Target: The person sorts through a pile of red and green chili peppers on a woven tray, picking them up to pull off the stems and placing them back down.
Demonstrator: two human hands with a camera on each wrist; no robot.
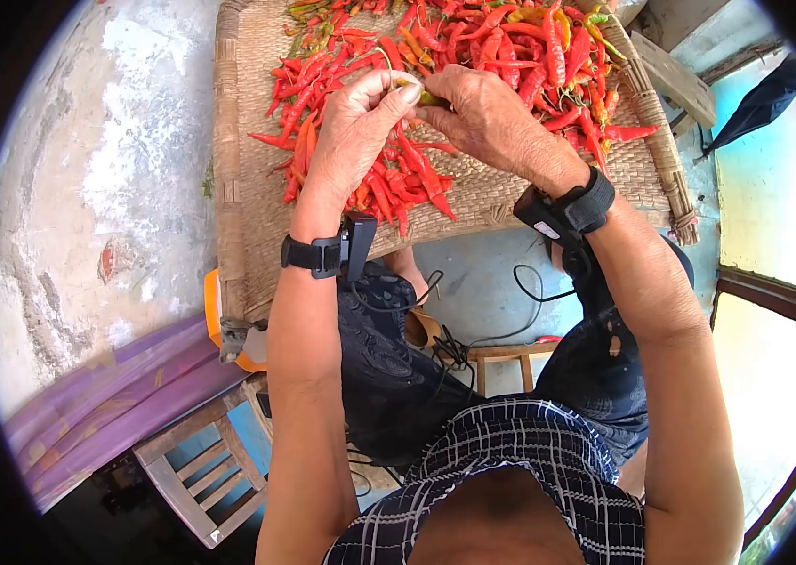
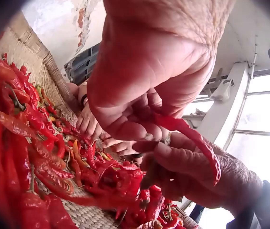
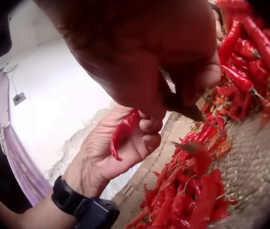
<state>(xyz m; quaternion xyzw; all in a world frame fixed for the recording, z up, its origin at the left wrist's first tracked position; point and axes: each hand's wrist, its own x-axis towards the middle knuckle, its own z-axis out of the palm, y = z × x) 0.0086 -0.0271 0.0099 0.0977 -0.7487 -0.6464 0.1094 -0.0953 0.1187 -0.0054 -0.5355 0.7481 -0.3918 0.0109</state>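
"What's over the left of that woven tray point(image 1: 482, 195)?"
"The left hand point(image 1: 360, 118), fingers curled round a red pepper point(image 3: 124, 135), glossy, wrinkled, hooked at its tip."
"And over the tray's middle?"
"An olive pepper point(image 1: 432, 98), dull and dark, pinched by the right hand point(image 1: 492, 115)."
"Further right?"
"Heaped peppers point(image 1: 553, 52) on the tray, mostly shiny scarlet, some orange or green."

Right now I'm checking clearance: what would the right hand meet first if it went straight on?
The left hand, most likely: its fingertips lie just ahead in the head view, though depth is unclear.
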